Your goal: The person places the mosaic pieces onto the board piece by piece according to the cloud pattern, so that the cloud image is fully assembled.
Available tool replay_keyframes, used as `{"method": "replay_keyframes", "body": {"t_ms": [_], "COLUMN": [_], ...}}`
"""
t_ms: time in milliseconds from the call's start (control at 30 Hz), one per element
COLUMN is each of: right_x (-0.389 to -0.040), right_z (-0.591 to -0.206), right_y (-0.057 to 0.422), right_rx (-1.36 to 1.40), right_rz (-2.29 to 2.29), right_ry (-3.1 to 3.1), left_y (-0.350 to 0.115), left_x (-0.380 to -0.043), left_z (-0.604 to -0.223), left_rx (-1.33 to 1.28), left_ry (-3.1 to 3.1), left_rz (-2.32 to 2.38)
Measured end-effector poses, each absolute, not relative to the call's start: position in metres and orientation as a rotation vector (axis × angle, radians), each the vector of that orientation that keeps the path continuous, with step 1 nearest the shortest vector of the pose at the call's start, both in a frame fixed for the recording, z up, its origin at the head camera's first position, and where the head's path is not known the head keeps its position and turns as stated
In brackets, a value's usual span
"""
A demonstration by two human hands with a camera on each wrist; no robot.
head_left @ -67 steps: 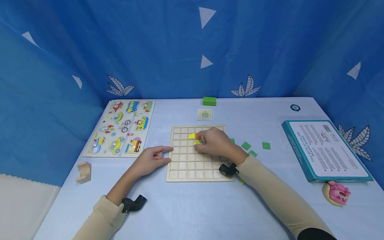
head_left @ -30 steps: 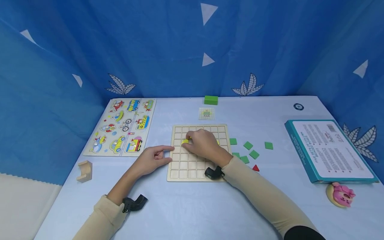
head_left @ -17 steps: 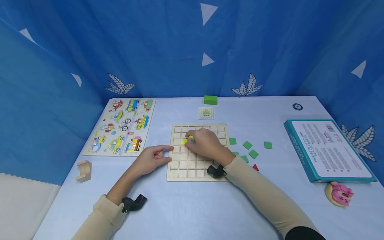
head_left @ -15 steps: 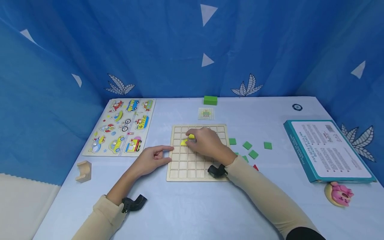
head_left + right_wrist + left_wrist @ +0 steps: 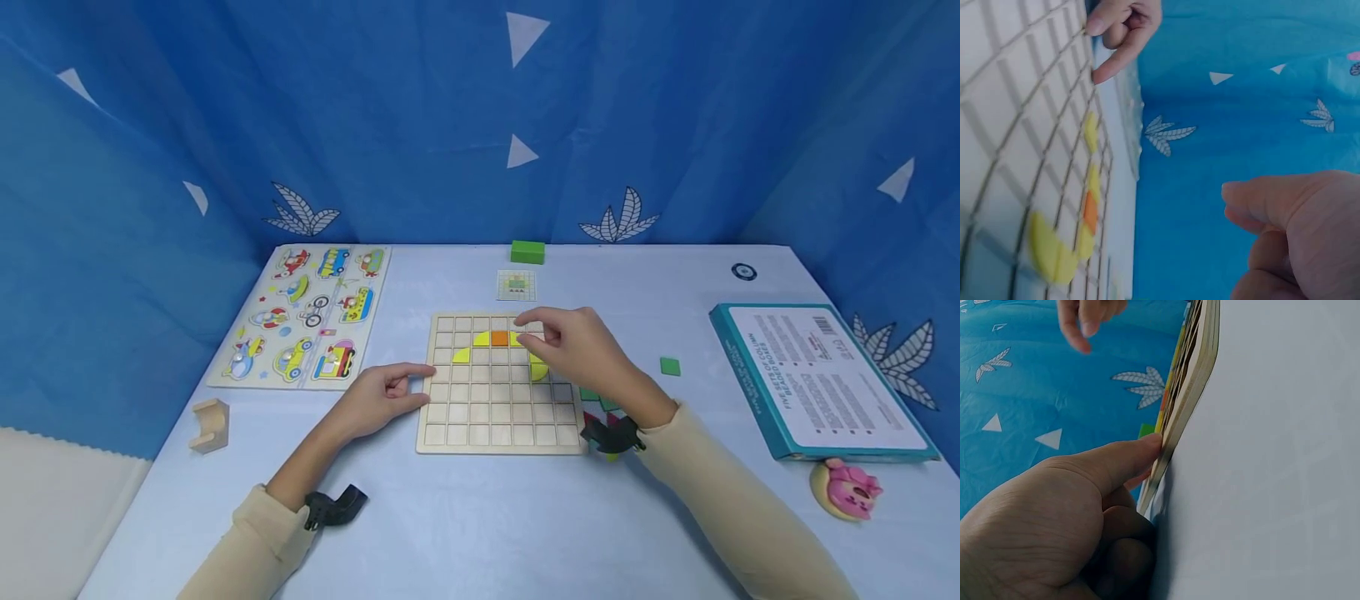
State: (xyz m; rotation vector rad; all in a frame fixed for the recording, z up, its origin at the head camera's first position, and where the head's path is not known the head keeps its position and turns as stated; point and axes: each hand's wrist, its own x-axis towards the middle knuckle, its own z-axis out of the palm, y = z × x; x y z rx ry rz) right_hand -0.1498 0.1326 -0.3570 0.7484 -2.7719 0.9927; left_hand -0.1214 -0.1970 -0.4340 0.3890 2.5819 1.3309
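Note:
A wooden grid board (image 5: 480, 414) lies in front of me. My left hand (image 5: 381, 404) touches its left edge with thumb and forefinger spread apart; in the left wrist view the thumb (image 5: 1125, 456) presses on that edge. An orange square tile (image 5: 499, 338) sits in the second row, between rounded yellow pieces. Another yellow piece (image 5: 461, 356) lies one row lower at the left, and joined yellow pieces (image 5: 538, 371) show at the right. Over the board's upper right hovers my right hand (image 5: 585, 346), thumb and forefinger apart with nothing visible between them. It partly hides the upper right cells.
Green tiles (image 5: 589, 395), red bits and a yellow piece lie right of the board, partly under the right wrist. Behind stand a pattern card (image 5: 517, 285) and a green block (image 5: 528, 252). A vehicle puzzle (image 5: 300, 321) is left; a teal box (image 5: 825, 379) is right.
My right hand has moved from the board's left part to its upper right and lifted, its fingers parting. The orange tile and the arc of yellow pieces are uncovered. My left hand stays put.

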Motion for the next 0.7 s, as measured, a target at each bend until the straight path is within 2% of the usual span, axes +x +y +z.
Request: {"method": "replay_keyframes", "body": {"t_ms": [433, 700], "right_x": [-0.109, -0.081], "right_z": [-0.382, -0.405], "right_y": [0.204, 0.234], "right_rx": [0.751, 0.774], "right_rz": [0.914, 1.015], "right_ry": [-2.913, -2.993], "left_y": [-0.197, -0.197], "left_x": [-0.121, -0.122], "left_z": [-0.436, -0.434], "left_rx": [0.375, 0.405], "left_ry": [2.582, 2.579], "left_rz": [1.324, 1.331]}}
